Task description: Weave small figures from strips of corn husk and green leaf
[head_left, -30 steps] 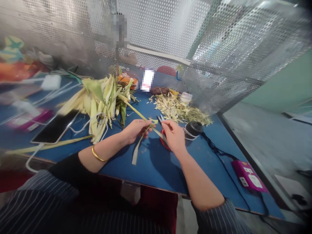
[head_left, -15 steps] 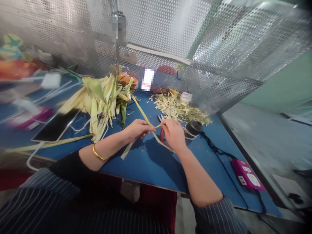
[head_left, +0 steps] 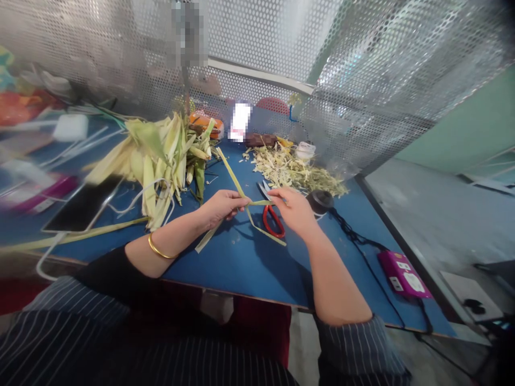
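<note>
Pale green corn husk strips (head_left: 231, 172) cross each other at the fingertips of my left hand (head_left: 226, 208), which pinches them where they meet. One strip end points away from me, one hangs toward the table edge, and one trails to the right. My right hand (head_left: 295, 212) pinches the end of a short strip stretched sideways between the two hands. Under and beside my right fingers lie scissors (head_left: 274, 221) with red handles, blades pointing away. A large bunch of corn husks (head_left: 155, 155) lies left of my hands.
On the blue table (head_left: 241, 268), a heap of husk scraps (head_left: 281, 169) lies beyond my right hand, near a black spool (head_left: 321, 202). A purple power strip (head_left: 404, 274) with cords sits right; a dark phone (head_left: 82, 206) with a white cable lies left. Perforated panels (head_left: 257, 32) stand behind.
My right hand has moved slightly right, drawing the short strip out longer between my hands. More of the red scissor handles shows. The whole view has shifted a little.
</note>
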Available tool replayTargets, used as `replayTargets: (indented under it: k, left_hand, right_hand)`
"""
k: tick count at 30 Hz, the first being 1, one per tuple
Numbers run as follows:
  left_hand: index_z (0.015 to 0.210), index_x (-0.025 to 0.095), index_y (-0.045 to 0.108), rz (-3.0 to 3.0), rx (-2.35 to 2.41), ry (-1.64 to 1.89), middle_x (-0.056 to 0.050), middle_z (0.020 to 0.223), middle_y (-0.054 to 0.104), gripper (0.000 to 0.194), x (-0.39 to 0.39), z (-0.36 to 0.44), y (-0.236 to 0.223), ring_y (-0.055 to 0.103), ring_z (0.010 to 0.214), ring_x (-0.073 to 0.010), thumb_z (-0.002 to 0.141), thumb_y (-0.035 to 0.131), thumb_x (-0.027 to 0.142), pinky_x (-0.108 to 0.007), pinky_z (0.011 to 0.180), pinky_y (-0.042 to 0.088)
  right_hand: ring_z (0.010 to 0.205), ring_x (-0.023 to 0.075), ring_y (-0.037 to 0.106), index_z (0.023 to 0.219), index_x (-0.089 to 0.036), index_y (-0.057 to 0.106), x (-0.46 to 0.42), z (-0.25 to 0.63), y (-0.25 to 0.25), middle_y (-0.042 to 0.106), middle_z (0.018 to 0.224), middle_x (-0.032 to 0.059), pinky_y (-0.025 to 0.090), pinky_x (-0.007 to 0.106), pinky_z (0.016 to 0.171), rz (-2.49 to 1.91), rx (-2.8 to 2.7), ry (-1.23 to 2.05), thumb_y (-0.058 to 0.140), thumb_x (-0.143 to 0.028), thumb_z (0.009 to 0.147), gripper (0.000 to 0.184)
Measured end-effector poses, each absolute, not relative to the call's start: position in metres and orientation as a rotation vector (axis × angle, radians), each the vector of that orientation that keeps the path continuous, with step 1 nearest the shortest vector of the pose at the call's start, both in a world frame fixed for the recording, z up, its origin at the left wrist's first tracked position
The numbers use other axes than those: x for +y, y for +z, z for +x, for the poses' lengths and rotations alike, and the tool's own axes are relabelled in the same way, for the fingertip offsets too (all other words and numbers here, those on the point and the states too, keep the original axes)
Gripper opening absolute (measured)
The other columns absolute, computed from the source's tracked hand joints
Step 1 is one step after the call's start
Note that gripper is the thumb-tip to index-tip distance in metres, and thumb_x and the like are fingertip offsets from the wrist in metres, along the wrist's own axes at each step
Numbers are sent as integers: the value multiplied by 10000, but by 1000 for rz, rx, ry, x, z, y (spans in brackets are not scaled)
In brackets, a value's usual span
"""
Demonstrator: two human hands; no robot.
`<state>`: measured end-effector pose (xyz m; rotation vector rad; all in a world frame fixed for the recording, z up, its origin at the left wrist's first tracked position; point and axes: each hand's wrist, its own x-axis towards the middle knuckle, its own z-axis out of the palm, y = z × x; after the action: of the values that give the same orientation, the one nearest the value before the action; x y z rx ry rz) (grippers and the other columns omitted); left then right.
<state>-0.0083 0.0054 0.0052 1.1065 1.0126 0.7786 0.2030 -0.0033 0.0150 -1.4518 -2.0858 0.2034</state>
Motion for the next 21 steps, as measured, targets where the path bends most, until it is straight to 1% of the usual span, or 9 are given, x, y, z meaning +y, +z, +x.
replayTargets:
  k: [1, 3, 5, 8, 9, 11, 15, 18, 21]
  left_hand:
    - [675, 154, 665, 1142, 1004, 762, 5, 542, 510, 136, 3, -7, 5, 323, 393, -41, 726, 682, 279, -228, 399, 190]
    - [594, 157, 627, 1246, 966, 681, 6, 513, 508, 188, -2, -5, 4, 326, 378, -47, 719, 672, 291, -233, 389, 201]
    - [558, 162, 606, 1384, 923, 569, 14, 471, 493, 207, -7, -2, 2, 341, 365, -58, 713, 652, 292, -233, 383, 225]
    - [530, 166, 594, 1611, 911, 431, 28, 419, 469, 226, -12, 2, -2, 382, 358, -74, 700, 636, 309, -228, 392, 276]
    - [518, 165, 588, 1671, 921, 404, 29, 411, 466, 246, -13, 4, -3, 394, 360, -76, 698, 637, 325, -225, 398, 291]
    - [535, 158, 605, 1715, 949, 382, 23, 436, 495, 277, -14, 7, -5, 416, 372, -76, 704, 634, 376, -217, 407, 316]
    - [685, 143, 678, 1586, 1009, 406, 3, 512, 553, 333, -14, 10, -7, 405, 360, -72, 747, 592, 459, -217, 382, 324]
    - [715, 133, 686, 1445, 1048, 484, -4, 502, 547, 331, -11, 8, -6, 391, 347, -71, 776, 573, 438, -216, 366, 315]
    - [722, 136, 682, 1209, 1048, 539, -15, 533, 579, 250, -2, 3, -4, 430, 373, -75, 783, 579, 356, -214, 393, 355]
  right_hand:
    - [883, 197, 613, 925, -215, 690, -4, 200, 15, 676, 949, 58, 435, 335, 817, -1427, -2040, 199, 513, -283, 860, 201]
    - [877, 197, 607, 894, -208, 707, -7, 191, 13, 667, 919, 65, 438, 340, 825, -1395, -1954, 263, 534, -358, 853, 232]
    - [815, 184, 607, 859, -204, 713, -9, 182, 10, 668, 850, 54, 451, 327, 783, -1375, -1876, 470, 561, -416, 829, 263]
    - [732, 158, 594, 832, -192, 698, -12, 171, 5, 673, 785, 27, 459, 296, 712, -1320, -1766, 856, 621, -426, 774, 253]
    - [701, 146, 583, 815, -189, 688, -13, 168, 4, 667, 761, 16, 456, 283, 685, -1299, -1731, 936, 632, -419, 763, 242]
    - [630, 122, 545, 777, -187, 668, -14, 165, 2, 632, 690, -9, 436, 259, 621, -1273, -1693, 993, 635, -404, 760, 220]
    - [562, 101, 472, 737, -183, 639, -19, 163, 6, 551, 604, -32, 386, 237, 549, -1263, -1702, 826, 623, -365, 777, 187]
    - [550, 97, 458, 769, -186, 622, -27, 163, 13, 554, 633, -26, 385, 239, 544, -1225, -1659, 564, 600, -335, 813, 157]
    - [612, 112, 510, 791, -191, 601, -36, 163, 17, 601, 719, 3, 410, 261, 609, -1127, -1758, 233, 555, -283, 856, 122]
